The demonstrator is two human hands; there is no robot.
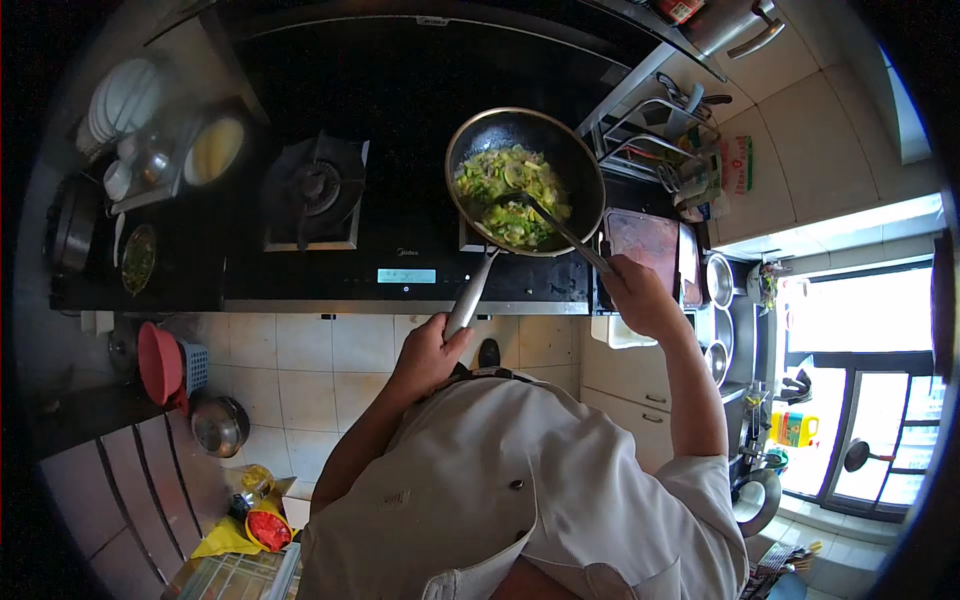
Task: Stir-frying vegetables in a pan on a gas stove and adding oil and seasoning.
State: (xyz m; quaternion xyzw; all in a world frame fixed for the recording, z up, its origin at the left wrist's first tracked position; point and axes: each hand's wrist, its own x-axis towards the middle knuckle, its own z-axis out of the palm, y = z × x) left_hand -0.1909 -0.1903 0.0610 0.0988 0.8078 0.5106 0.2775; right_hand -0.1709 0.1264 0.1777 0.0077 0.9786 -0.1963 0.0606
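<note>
My left hand [430, 355] grips the metal handle [474, 289] of a dark wok [585, 176] that sits over the right burner of a black gas hob. Chopped green and pale vegetables [517, 184] cover much of the wok's bottom. In my right hand [643, 296] is the handle of a cooking ladle or spatula [559, 225]. Its dark head lies among the vegetables, so its exact shape is partly hidden. The left gas burner [316, 187] bears no pan. Between the burners, near the hob's front edge, a control display [406, 276] glows.
A stained cutting board [645, 236] lies right of the hob, below a metal rack [637, 142] with knives. Left stand stacked white plates [126, 97], a dish of yellow food [214, 150] and a dish of chopped greens [139, 259]. A pink basin [159, 364] is at the lower left.
</note>
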